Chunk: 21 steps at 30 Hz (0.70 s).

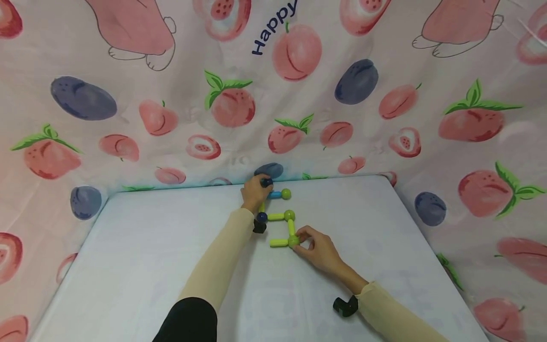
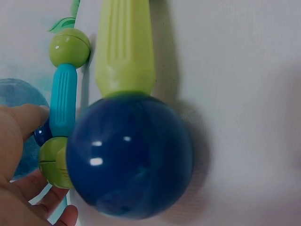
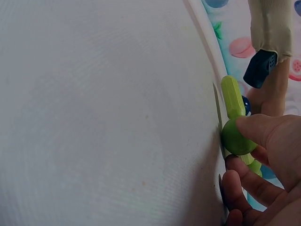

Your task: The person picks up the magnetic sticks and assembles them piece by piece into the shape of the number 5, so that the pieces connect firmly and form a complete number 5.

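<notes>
A toy of sticks and balls lies in a zigzag on the table. At its far end my left hand [image 1: 254, 192] holds a dark blue ball [image 1: 266, 182], its thumb beside that ball. Its other fingers lie by a green ball [image 2: 54, 162], which the hand covers in the head view. A blue stick [image 1: 274, 195] leads to another green ball [image 1: 286, 194]. A second dark blue ball [image 2: 129, 157] is close to the left wrist camera, joined to a yellow-green stick [image 2: 124, 47]. My right hand [image 1: 320, 251] pinches the near green corner ball [image 3: 236, 136], from which a yellow-green stick [image 1: 278, 242] points left.
The white table [image 1: 162, 266] meets a fruit-print cloth [image 1: 239, 99] behind and at the sides. Black wrist devices [image 1: 345, 306] sit at both cuffs, the left one beside the toy.
</notes>
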### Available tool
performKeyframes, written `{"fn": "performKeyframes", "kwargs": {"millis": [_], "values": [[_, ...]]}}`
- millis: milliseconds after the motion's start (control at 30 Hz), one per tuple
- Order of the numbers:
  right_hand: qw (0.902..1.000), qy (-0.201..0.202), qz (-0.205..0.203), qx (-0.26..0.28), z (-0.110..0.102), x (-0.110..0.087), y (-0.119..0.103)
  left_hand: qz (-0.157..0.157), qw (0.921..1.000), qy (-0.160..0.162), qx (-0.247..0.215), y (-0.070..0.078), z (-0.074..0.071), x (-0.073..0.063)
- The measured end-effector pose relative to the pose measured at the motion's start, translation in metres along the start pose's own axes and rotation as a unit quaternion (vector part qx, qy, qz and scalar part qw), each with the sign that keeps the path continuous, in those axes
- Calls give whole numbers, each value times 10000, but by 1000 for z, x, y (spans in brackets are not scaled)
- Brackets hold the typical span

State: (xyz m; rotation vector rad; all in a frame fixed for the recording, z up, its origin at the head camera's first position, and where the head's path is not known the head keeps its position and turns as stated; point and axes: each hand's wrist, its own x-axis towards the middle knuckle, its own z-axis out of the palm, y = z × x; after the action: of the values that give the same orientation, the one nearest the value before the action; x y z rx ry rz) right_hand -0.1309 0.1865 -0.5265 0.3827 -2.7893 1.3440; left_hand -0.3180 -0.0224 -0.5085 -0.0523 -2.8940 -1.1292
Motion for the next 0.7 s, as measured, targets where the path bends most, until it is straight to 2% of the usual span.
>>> {"fn": "performKeyframes", "kwargs": {"millis": [300,567,700], "values": [[10000,-18,-28,-19,0,0,-1,177,9996,215,-22,0,5,1],[10000,7,-39,-39,0,0,-1,299,9993,206,-6,1,6,1],[10000,-7,-9,-39,-1,0,0,452,9983,348,-80,1,6,1]]}}
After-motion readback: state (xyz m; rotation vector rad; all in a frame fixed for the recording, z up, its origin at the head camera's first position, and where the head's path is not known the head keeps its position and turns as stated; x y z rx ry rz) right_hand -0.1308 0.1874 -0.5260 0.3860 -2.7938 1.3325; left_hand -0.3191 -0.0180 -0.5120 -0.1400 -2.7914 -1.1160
